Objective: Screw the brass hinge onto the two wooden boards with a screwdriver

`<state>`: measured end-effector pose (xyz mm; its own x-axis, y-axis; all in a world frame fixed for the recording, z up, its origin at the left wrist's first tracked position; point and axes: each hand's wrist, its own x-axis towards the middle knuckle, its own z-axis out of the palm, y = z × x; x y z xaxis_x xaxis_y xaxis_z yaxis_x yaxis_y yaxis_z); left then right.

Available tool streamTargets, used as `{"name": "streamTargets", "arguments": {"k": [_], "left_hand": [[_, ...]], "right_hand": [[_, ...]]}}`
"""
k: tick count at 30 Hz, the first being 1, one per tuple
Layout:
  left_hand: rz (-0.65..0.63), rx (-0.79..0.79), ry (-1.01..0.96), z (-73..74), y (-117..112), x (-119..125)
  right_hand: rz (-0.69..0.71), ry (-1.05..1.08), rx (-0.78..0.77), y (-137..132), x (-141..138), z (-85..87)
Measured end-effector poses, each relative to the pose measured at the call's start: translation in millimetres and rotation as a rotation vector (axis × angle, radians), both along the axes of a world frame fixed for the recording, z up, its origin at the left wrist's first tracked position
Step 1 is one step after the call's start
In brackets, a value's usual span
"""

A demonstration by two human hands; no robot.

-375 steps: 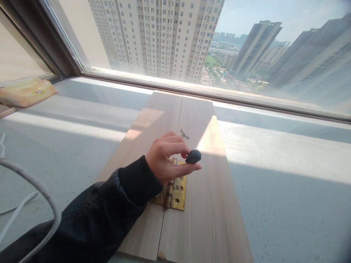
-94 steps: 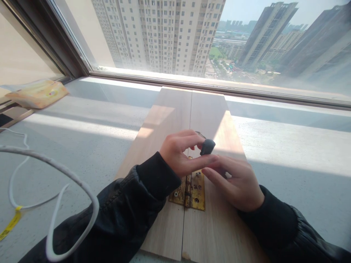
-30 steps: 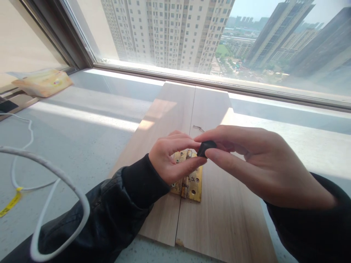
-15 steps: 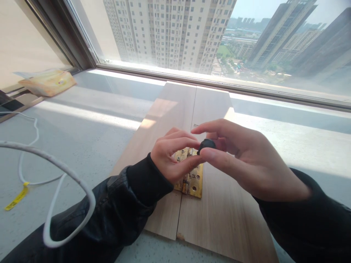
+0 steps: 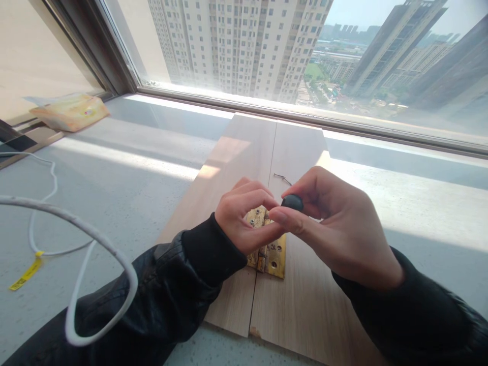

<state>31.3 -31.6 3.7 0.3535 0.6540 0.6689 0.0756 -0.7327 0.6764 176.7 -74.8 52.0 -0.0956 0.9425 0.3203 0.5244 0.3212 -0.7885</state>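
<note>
Grey speckled windowsill (image 5: 400,203) by the glass.
On it lie two wooden boards (image 5: 305,305) side by side, a yellow packet (image 5: 70,112) and a white cable (image 5: 76,229).

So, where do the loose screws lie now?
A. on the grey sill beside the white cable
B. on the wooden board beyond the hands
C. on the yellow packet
B: the loose screws lie on the wooden board, just beyond the right hand.

Both hands meet above a brass hinge (image 5: 271,251) on two wooden boards (image 5: 305,305); the right hand (image 5: 335,229) and left hand (image 5: 244,223) pinch a small dark knob (image 5: 293,202).
</note>
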Motion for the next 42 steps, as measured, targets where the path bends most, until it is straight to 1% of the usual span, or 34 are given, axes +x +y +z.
{"name": "streamTargets", "arguments": {"k": [5, 8, 10, 12, 16, 19, 22, 25, 27, 30, 31, 33, 35, 38, 42], "left_hand": [[-0.079, 0.005, 0.058, 1.7, 4.6, -5.7], [-0.149, 0.003, 0.068, -1.6, 7.7, -6.5], [-0.154, 0.004, 0.028, -3.7, 7.4, -5.2], [-0.132, -0.004, -0.012, -4.0, 5.7, -3.6], [-0.068, -0.020, -0.022, -0.9, 3.3, -2.1], [-0.016, 0.025, -0.049, 0.3, 3.8, -1.9], [-0.020, 0.028, -0.039, 0.8, 3.5, -1.2], [-0.068, -0.010, -0.027, 1.7, 3.0, -0.6], [-0.109, -0.011, -0.030, 1.8, 4.2, -0.9], [-0.166, -0.006, -0.017, 1.0, 8.4, -2.7], [-0.186, -0.014, -0.006, 0.7, 9.8, -3.6], [-0.232, -0.033, 0.038, 0.8, 11.8, -5.2], [-0.246, -0.041, 0.061, 2.2, 11.9, -6.1], [-0.215, -0.043, 0.029, 5.6, 9.2, -4.7], [-0.080, -0.033, 0.002, 9.0, 4.7, -0.2]], "right_hand": [[0.185, -0.073, -0.018, 2.2, 7.0, 7.8], [0.227, -0.092, -0.021, 2.3, 10.0, 13.4], [0.233, -0.093, -0.048, 1.2, 9.7, 15.1], [0.212, -0.082, -0.099, -0.5, 8.3, 14.4], [0.099, 0.040, -0.187, -3.3, 5.6, 8.8], [0.099, 0.104, -0.241, -3.5, 3.9, 6.0], [0.061, 0.123, -0.243, -2.5, 2.0, 5.9], [-0.009, 0.074, -0.177, -1.2, 1.5, 8.4], [0.027, 0.052, -0.135, -0.5, 2.6, 11.2], [0.174, 0.058, -0.115, 0.3, 6.2, 15.3], [0.203, 0.051, -0.110, 0.5, 7.7, 16.2], [0.217, 0.027, -0.099, 0.9, 10.8, 17.4], [0.212, 0.000, -0.114, 0.8, 13.2, 17.8], [0.194, -0.023, -0.155, -1.1, 13.6, 17.0], [0.126, -0.029, -0.152, -4.5, 7.2, 12.9]]}}
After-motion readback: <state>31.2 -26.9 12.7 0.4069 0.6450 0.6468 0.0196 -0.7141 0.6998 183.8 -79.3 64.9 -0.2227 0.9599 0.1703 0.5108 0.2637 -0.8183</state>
